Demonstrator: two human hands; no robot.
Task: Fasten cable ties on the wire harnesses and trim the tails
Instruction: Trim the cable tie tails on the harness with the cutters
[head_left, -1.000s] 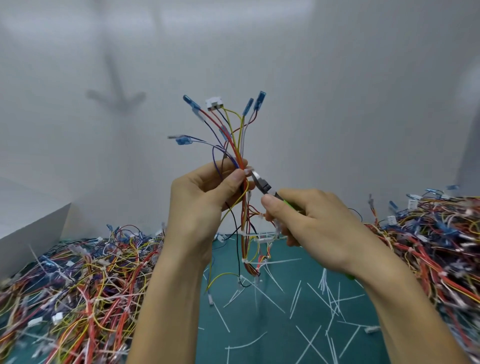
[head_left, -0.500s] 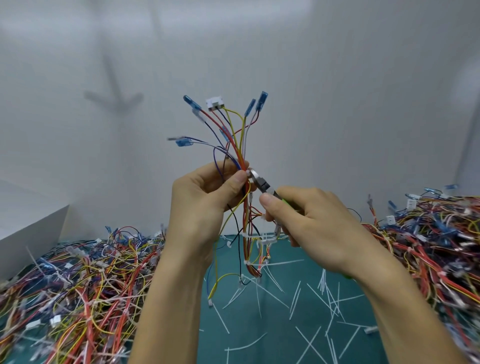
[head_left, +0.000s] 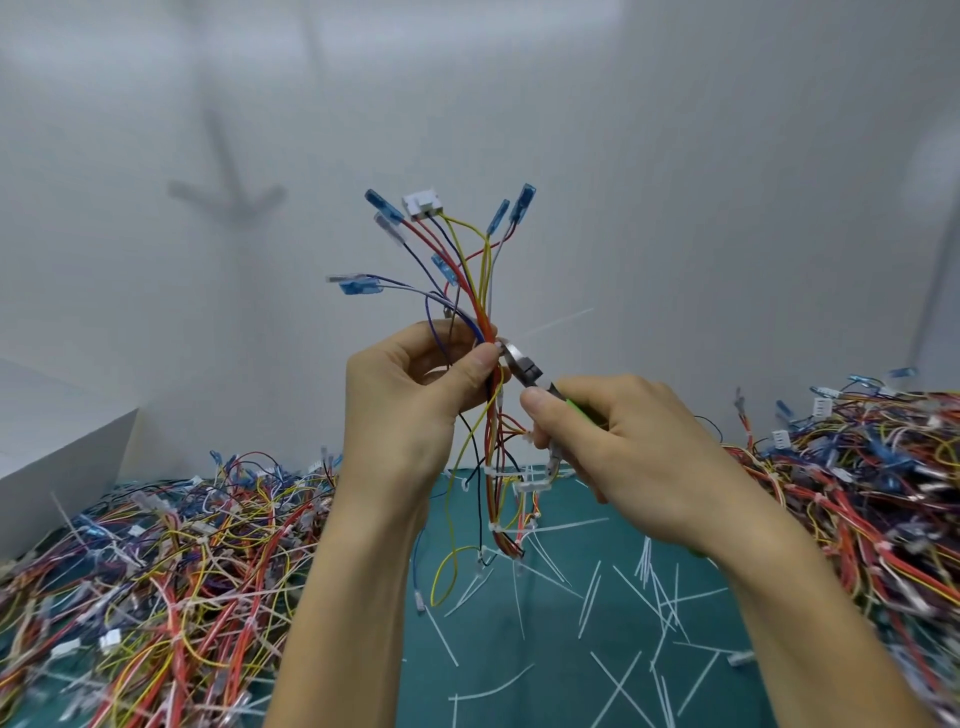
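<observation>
1. Soft, even white light fills the scene, brighter along the top edge.
2. A faint, fuzzy grey shadow (head_left: 228, 200) lies on the white wall (head_left: 727, 182), upper left.
3. The wire harness (head_left: 485, 291) at centre is sharp; the wire piles (head_left: 156, 597) at lower left and right smear and curve toward the corners.
4. A tie tail (head_left: 563, 321) right of centre is a pale blur.

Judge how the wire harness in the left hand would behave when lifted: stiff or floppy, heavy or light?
Probably floppy: below the left hand the wire harness hangs, its yellow wire looping slackly. Likely light: one hand holds it up. Short ends above stand fanned: perhaps springy.
</observation>
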